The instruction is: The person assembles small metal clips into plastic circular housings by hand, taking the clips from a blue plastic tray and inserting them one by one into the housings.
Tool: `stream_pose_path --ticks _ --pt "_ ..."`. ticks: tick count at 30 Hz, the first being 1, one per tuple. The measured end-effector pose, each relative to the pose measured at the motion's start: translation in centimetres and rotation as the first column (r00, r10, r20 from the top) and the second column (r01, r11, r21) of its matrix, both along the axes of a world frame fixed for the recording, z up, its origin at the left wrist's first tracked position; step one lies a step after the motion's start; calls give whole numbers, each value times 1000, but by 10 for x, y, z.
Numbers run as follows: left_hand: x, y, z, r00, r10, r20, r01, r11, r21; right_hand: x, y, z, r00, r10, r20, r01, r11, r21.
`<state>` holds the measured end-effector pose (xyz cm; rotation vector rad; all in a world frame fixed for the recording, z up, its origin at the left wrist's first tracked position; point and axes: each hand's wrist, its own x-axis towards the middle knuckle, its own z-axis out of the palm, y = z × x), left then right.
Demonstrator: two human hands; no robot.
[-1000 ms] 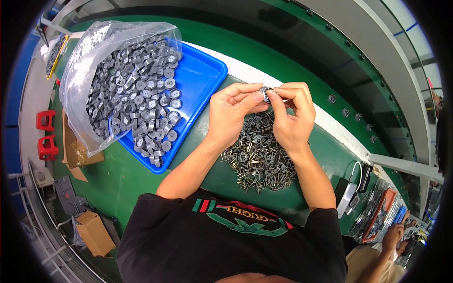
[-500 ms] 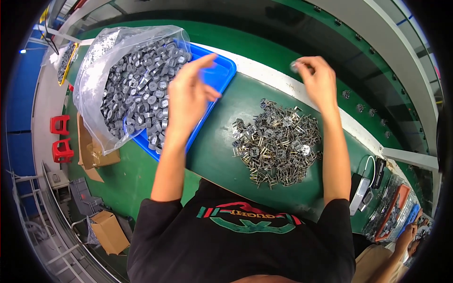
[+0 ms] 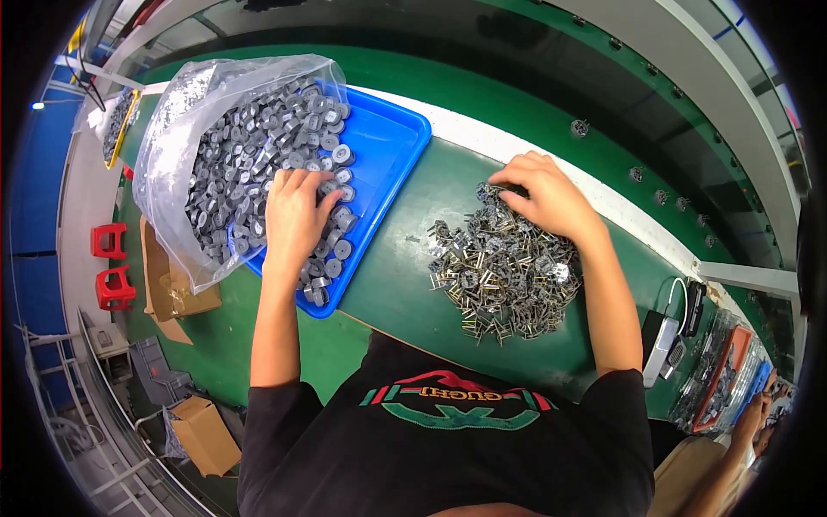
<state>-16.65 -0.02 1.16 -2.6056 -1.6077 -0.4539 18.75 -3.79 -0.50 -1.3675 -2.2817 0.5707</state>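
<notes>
My left hand [image 3: 295,211] is over a heap of round grey plastic caps [image 3: 250,142], its bent fingers touching those at the heap's right side. Thumb and forefinger stand apart, with caps showing around them. The caps spill from a clear plastic bag [image 3: 164,164] into a blue tray [image 3: 392,129]. On the right, my right hand [image 3: 547,198] reaches to the top of a pile of small dark parts with metal pins [image 3: 508,271]. A gap shows between its thumb and forefinger, and I make out nothing held there.
Past the white ledge [image 3: 482,138], a green belt [image 3: 482,77] carries several small assemblies [image 3: 580,127]. A white device with a cable [image 3: 660,345] and a bin of parts [image 3: 722,379] are at right, near another person's hand [image 3: 754,414]. Red stools [image 3: 115,289] stand left.
My right hand has come back from over the belt to the pinned parts, and a small assembly now lies on the belt. My left hand has moved left and down onto the caps.
</notes>
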Motion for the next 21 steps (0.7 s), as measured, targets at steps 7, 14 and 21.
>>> stream_pose_path --ticks 7,14,21 --pt "18 -10 16 461 355 813 151 872 -466 0 -9 0 987 -100 -123 106 993 49" --pt "114 -11 16 125 479 869 618 648 -445 -6 -20 13 989 -115 91 62 890 452" --pt "155 -5 7 340 298 892 637 625 -452 -7 -25 13 810 -171 -560 334 921 202"
